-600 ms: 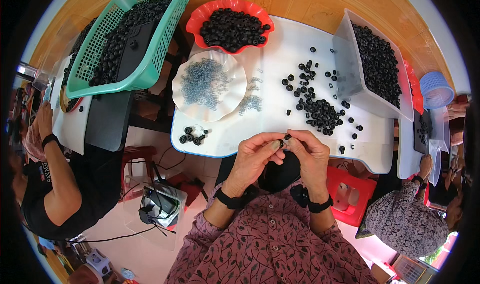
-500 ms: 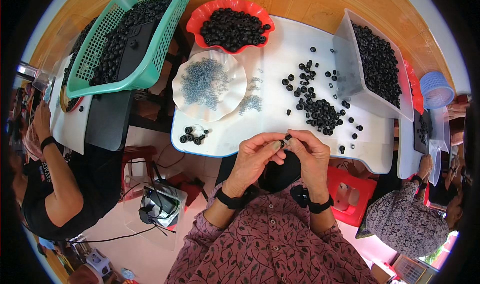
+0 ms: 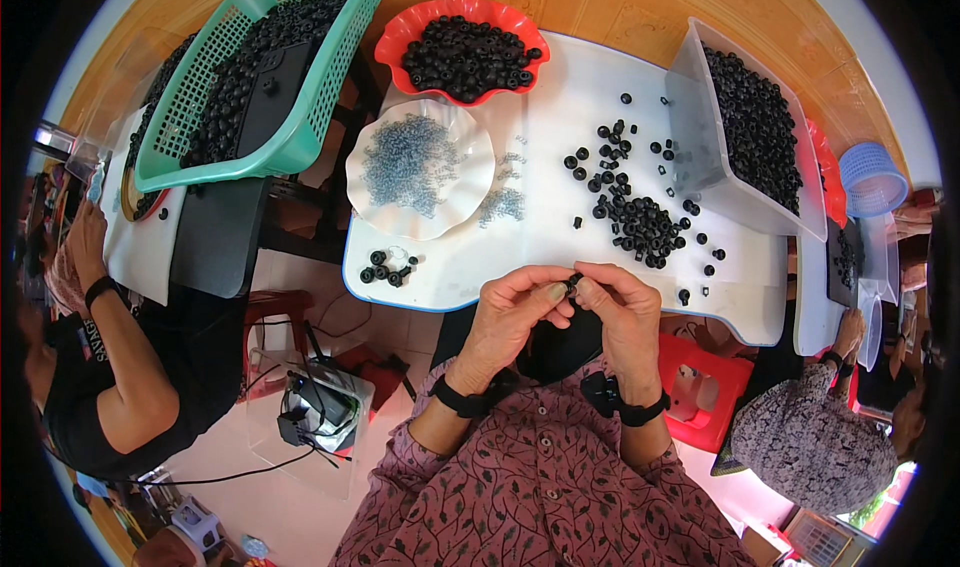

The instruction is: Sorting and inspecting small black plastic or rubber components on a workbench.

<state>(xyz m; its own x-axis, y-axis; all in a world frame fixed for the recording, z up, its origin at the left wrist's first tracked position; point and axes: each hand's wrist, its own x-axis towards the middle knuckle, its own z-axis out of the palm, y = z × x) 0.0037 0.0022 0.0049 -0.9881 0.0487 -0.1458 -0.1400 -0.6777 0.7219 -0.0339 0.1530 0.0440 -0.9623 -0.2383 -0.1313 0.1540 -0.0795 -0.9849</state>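
pinching a small black ring [image 3: 574,284] btwn both sets of fingertips, your left hand [image 3: 510,312] and right hand [image 3: 625,312] meet just over the white table [image 3: 560,117] near edge; ring's too small to tell its axis. loose black rings [image 3: 640,222] lie just beyond, w/ a clear tub [image 3: 690,117] far right, red bowl [image 3: 400,42] and green basket [image 3: 290,152] far left.

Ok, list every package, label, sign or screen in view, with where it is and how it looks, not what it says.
No packages, signs or screens show clearly.
Printed lettering: pale, on the black sleeve of the person at the left edge.
Open containers only: teal basket upper left, red bowl top centre, clear bin upper right, blue basket far right.
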